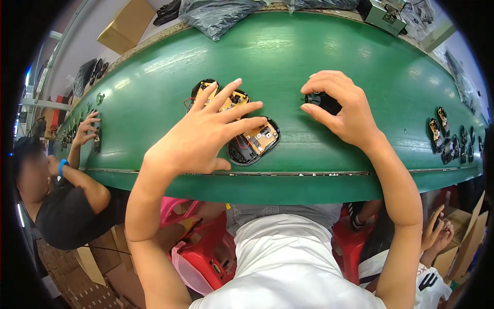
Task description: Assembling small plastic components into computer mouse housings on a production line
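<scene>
Several opened computer mice [263,140], black shells with tan circuit boards showing, lie in a close group left of centre on the green table. My left hand [193,134] is over them with its fingers spread, hiding part of the boards. Whether its fingertips touch them I cannot tell. To the right, just above the table, my right hand [350,108] curls its thumb and fingers round a black rounded part [327,102]. A thin piece sticks out of that part's left end; my palm covers the rest.
More opened mice [446,136] lie at the far right. At the left, a co-worker's hand [86,129] is beside other small parts. Along the back edge are a cardboard box [125,26], dark plastic bags [218,15] and a metal device [383,16]. The table's front edge [288,174] runs below my hands.
</scene>
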The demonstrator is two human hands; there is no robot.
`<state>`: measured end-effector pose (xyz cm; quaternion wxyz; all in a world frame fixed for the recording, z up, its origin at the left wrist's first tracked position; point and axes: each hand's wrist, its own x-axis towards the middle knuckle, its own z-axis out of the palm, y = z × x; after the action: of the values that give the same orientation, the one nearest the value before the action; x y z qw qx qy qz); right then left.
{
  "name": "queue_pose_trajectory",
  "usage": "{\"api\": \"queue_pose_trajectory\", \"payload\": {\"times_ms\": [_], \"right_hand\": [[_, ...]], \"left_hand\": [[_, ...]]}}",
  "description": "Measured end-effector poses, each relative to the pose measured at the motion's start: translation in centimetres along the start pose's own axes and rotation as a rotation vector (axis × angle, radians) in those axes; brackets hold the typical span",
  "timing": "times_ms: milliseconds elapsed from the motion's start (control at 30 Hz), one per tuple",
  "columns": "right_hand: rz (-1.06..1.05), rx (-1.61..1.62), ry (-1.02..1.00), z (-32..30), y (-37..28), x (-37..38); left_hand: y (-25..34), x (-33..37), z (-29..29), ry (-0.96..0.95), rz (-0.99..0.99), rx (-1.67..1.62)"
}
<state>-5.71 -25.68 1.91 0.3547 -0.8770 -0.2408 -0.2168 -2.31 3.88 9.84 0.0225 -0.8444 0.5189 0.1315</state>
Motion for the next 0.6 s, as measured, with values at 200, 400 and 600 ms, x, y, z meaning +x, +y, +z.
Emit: {"api": "queue_pose_trajectory", "payload": {"times_ms": [200, 400, 600], "right_hand": [[-0.014, 0.113, 0.012, -0.4, -1.0, 0.5], [0.095, 0.276, 0.042, -0.6, -0.5, 0.2], [0.274, 0.539, 0.091, 0.2, -1.9, 0.4]], "left_hand": [[0.6, 2.1, 3.9, 0.295, 0.028, -0.043], [1.9, 4.2, 4.1, 0.519, -0.082, -0.029], [-0.8, 6.0, 4.5, 0.661, -0.004, -0.246]]}}
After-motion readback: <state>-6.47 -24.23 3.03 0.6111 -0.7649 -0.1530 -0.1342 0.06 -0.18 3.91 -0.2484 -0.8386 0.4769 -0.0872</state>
